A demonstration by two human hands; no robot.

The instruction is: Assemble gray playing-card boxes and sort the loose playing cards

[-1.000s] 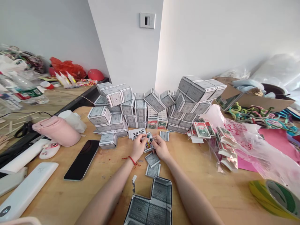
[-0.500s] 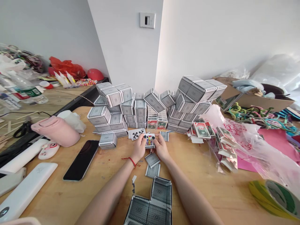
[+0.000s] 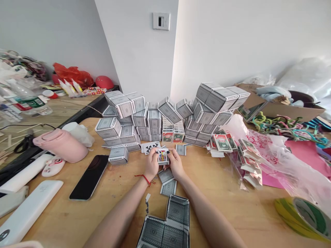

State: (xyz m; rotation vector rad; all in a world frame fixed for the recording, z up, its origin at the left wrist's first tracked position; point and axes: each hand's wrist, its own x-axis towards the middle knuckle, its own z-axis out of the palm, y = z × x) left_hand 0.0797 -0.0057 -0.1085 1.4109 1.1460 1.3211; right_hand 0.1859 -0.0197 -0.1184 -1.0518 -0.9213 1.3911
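Observation:
My left hand (image 3: 151,164) and my right hand (image 3: 176,164) together pinch a small face-up playing card (image 3: 162,156) with a colourful court figure, held just above the wooden table (image 3: 116,193). A face-up clubs card (image 3: 150,147) lies just beyond my left hand. Two face-down cards (image 3: 167,182) lie between my wrists. A structure of folded card cubes (image 3: 168,227) sits close to me at the bottom edge. A big heap of folded card cubes (image 3: 165,115) is stacked behind against the wall.
A black phone (image 3: 89,176), a pink pouch (image 3: 62,144) and a white power bank (image 3: 28,210) lie at left. Card packs (image 3: 227,143), a plastic bag (image 3: 279,162), a cardboard box (image 3: 274,106) and a tape roll (image 3: 305,217) fill the right.
The card in my fingers has turned from edge-on to flat and face-up. My hands stay in nearly the same spot.

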